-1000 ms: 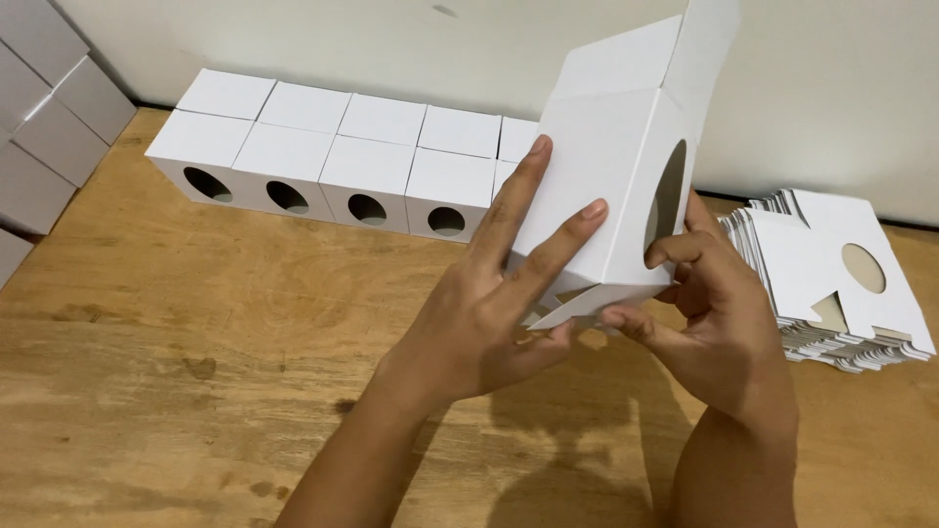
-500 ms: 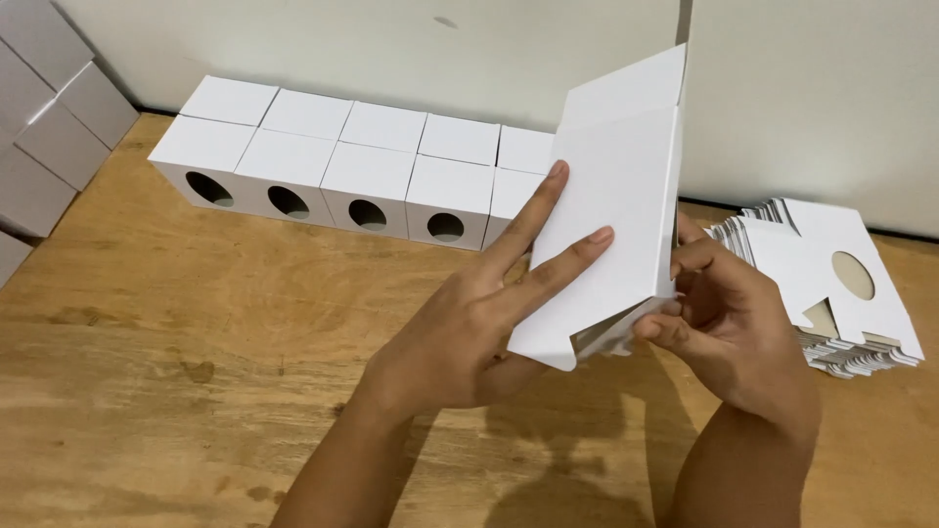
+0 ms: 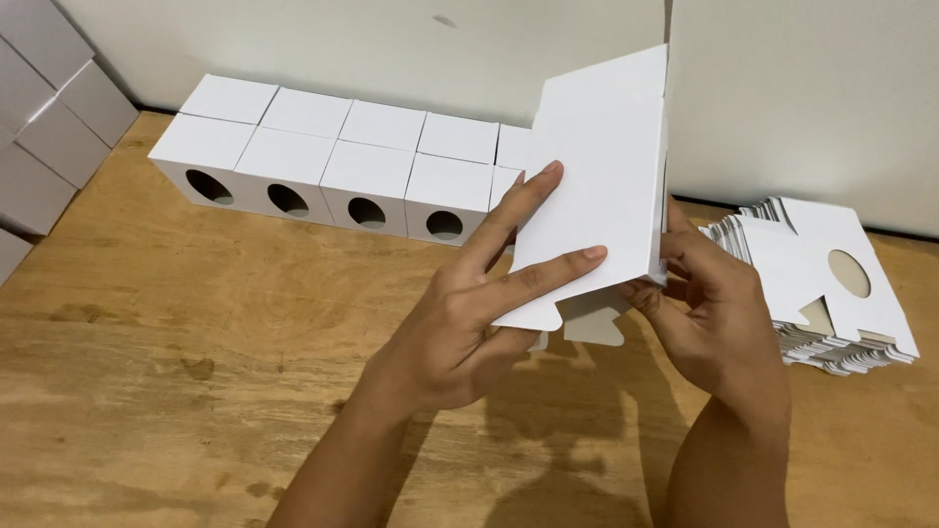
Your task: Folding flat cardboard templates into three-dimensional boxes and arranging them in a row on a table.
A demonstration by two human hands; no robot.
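Close to the camera, two bare arms reached up over a wooden table [image 3: 196,323]. Both hands held one white cardboard box [image 3: 606,186] that was only partly folded, up in the air above the table. The left hand [image 3: 469,313] was flat against the wide front side of the box, with its long fingers [image 3: 548,274] stretched out and spread a little, and its thumb tucked under the bottom edge. The right hand [image 3: 714,303] gripped the box from the right side, with its fingers curled near the bottom corner. Small flaps [image 3: 592,318] hung loose under the box, between the two hands. The top lid of the box stood up and was open. Dark shadows of the arms lay on the wood below. Just right of the right hand sat a stack of flat boxes [image 3: 831,293] that were not folded, and the top sheet had a round hole cut in it. Farther back, behind the held box, a row of finished white boxes [image 3: 333,166] stood side by side, touching each other, in two lines. The front ones each had an oval hole facing the camera. At the far left edge, some grey boxes [image 3: 49,137] were piled up. Behind it all was a plain pale wall [image 3: 802,98].
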